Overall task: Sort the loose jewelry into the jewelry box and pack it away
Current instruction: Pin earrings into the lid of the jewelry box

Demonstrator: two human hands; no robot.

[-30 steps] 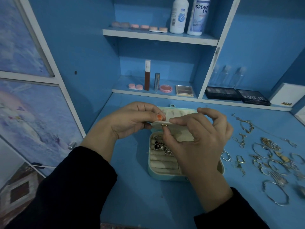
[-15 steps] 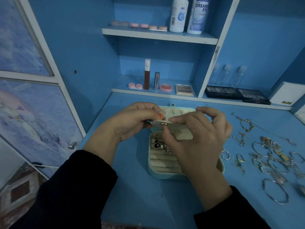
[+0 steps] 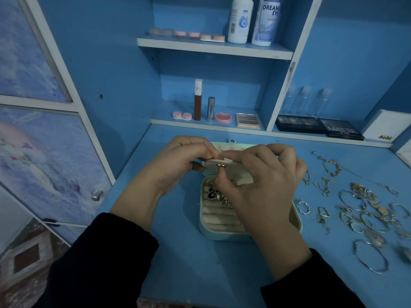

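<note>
The mint-green jewelry box point(image 3: 222, 236) stands open on the blue desk point(image 3: 189, 263), in the middle, just in front of the person, and both hands are above it. The left hand point(image 3: 175, 167) has its fingers curled around the left end of a cream flap point(image 3: 210, 163) that belongs to the inside of the box, and holds it raised over the back part. The right hand point(image 3: 264, 187) pinches a small gold piece point(image 3: 220, 165) between thumb and forefinger, exactly at the front edge of this flap; the other fingers are bent above it. What kind of piece it is, I cannot tell. Under the hands the box shows its cream ring rolls point(image 3: 220, 218), and a few dark and silver pieces point(image 3: 211, 195) lie in the upper left part. The loose jewelry point(image 3: 364, 203) is spread on the desk to the right of the box — chains, hoops and bracelets. A small silver hoop point(image 3: 303, 206) lies just beside the box wall, and a large bangle point(image 3: 371, 256) lies nearer to the front edge. On the shelves behind stand two white bottles point(image 3: 240, 18) and dark palettes point(image 3: 320, 127).
</note>
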